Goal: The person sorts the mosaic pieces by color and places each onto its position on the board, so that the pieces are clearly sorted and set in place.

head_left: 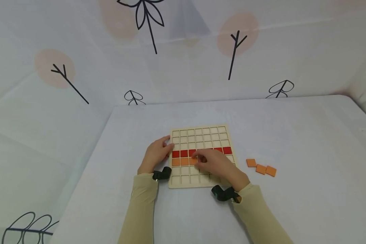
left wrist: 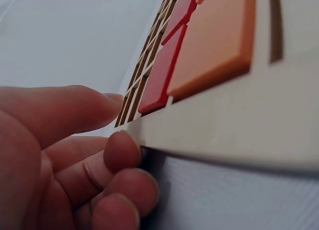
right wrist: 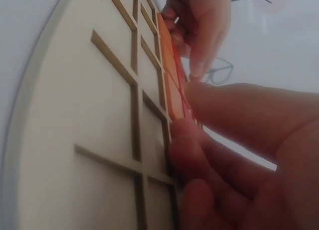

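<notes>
A square wooden grid board [head_left: 185,179] lies on the table, with a row of red tiles [head_left: 175,154] across it and orange tiles [head_left: 176,162] in the row below. My left hand [head_left: 156,152] holds the board's left edge; in the left wrist view the thumb [left wrist: 107,103] is on the rim and the other fingers are curled at its side. My right hand [head_left: 215,162] reaches over the board and pinches the third orange tile [right wrist: 173,98] at its cell, beside two others. The hand hides part of the red row and some cells.
Three loose orange tiles [head_left: 261,169] lie on the white table cloth to the right of the board. Dark cameras [head_left: 162,173] are strapped to both wrists. A patterned cloth [head_left: 189,67] hangs behind the table's far edge.
</notes>
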{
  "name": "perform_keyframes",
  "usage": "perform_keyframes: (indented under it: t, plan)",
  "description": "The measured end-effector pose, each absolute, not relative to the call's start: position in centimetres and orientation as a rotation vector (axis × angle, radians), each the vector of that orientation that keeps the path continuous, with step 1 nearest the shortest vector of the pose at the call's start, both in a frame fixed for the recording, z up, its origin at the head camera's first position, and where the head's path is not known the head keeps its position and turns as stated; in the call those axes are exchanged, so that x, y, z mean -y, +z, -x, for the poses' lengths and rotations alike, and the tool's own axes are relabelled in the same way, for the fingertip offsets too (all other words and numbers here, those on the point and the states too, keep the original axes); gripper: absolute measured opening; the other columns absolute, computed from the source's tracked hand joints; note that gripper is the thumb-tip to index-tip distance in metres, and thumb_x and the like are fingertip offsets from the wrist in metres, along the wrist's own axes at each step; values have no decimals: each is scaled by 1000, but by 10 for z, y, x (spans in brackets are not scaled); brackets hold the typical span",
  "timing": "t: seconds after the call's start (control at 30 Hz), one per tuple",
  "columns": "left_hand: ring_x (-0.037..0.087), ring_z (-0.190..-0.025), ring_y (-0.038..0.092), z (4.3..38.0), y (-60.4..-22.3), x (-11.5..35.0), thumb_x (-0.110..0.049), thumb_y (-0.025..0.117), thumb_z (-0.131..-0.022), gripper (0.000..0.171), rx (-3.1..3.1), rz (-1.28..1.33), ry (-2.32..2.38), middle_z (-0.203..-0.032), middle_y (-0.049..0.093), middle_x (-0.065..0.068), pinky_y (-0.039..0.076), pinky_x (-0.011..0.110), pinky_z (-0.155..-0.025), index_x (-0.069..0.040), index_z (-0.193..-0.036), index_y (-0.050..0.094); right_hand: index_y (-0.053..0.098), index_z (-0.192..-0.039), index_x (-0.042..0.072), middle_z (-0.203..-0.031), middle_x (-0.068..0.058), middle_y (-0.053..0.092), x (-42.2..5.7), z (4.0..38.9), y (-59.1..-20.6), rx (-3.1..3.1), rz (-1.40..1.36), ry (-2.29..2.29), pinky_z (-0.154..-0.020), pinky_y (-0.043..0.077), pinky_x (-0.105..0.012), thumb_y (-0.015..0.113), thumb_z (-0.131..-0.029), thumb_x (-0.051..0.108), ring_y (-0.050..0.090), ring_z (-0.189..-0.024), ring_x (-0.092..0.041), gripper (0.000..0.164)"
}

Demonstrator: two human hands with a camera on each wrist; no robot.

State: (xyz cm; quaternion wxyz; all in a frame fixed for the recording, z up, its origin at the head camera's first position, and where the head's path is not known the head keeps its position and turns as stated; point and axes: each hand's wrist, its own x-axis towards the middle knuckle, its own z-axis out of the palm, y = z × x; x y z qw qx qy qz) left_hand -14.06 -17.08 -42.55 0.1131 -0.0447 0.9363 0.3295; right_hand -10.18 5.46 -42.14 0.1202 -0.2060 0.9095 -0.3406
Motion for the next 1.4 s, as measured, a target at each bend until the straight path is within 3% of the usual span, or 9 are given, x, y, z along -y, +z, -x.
perform_keyframes:
  t: [0.43, 0.7, 1.4]
  plan:
    - [16, -52, 52, 141, -424, 171, -41, 52, -87, 53, -2755, 104, 961, -65, 56, 1, 38, 30, -58, -22, -136, 39, 63, -107, 18, -78, 8, 53, -64, 101, -412, -2602, 664, -989, -66, 41, -27, 60, -84, 24, 48, -74, -11, 23]
    - [17, -53, 52, 139, -422, 170, -41, 52, -87, 53, -2747, 120, 980, -65, 56, 1, 38, 30, -58, -22, -136, 39, 61, -112, 20, -92, 9, 58, -74, 103, -408, -2602, 654, -1035, -75, 43, -31, 57, -87, 27, 52, -83, -10, 26]
    - [16, -55, 52, 138, -421, 170, -40, 51, -88, 53, -2738, 118, 977, -67, 56, 1, 38, 30, -59, -22, -136, 39, 60, -111, 18, -95, 3, 58, -119, 112, -403, -2608, 562, -1054, -76, 41, -35, 57, -87, 29, 50, -87, -16, 27]
